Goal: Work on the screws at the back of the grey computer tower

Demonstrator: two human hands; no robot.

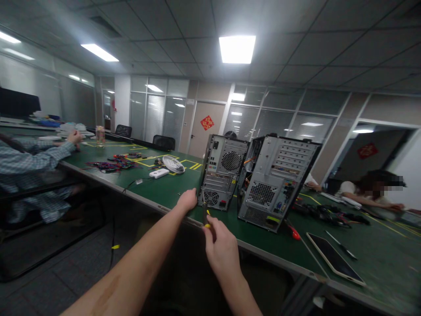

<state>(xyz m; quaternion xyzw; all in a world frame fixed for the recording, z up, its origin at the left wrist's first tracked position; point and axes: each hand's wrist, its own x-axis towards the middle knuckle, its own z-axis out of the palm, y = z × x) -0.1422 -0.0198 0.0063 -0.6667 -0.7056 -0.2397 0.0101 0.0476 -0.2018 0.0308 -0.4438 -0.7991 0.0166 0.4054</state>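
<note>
My right hand (221,245) is closed around the dark and yellow handle of a screwdriver (205,211). The screwdriver points up at the lower back panel of the nearer computer tower (215,182), close to its fan grille; whether the tip touches a screw is too small to tell. Against the tower's lower left side lies my left hand (187,200), its fingers mostly hidden. A second computer tower (263,193), larger and upright, stands just right of the first with its back panel facing me.
On the green table (158,188), left, lie a cable bundle (113,164), a white power strip (159,173) and a white oval object (173,164). At right are a red-handled tool (294,232), a phone-like slab (335,258), a thin tool (340,245) and black cables. People sit at both sides.
</note>
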